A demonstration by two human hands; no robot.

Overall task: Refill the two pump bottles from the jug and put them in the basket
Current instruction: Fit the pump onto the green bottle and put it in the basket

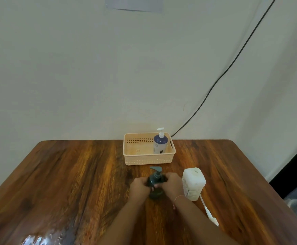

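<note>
While the left hand (139, 186) and right hand (172, 185) wrap their fingers around the dark pump bottle (155, 183) at lower centre of the counter (73, 174), its smooth plastic looks slippery; gripping the shoulder suits. Right of it stands the white jug (193, 183), probably heavy. Above, the basket (148, 157) holds the blue pump bottle (160, 143).

From my seat the picture is soft and evenly lit, rather dim, with no hard shadows on the wall (108, 76). A patch of white glare sits on the table (55, 183) at the lower left, so light falls from above. The wide lens bends the table's edges. I see slight blur throughout, most on the hands and dark bottle (155, 183).
</note>
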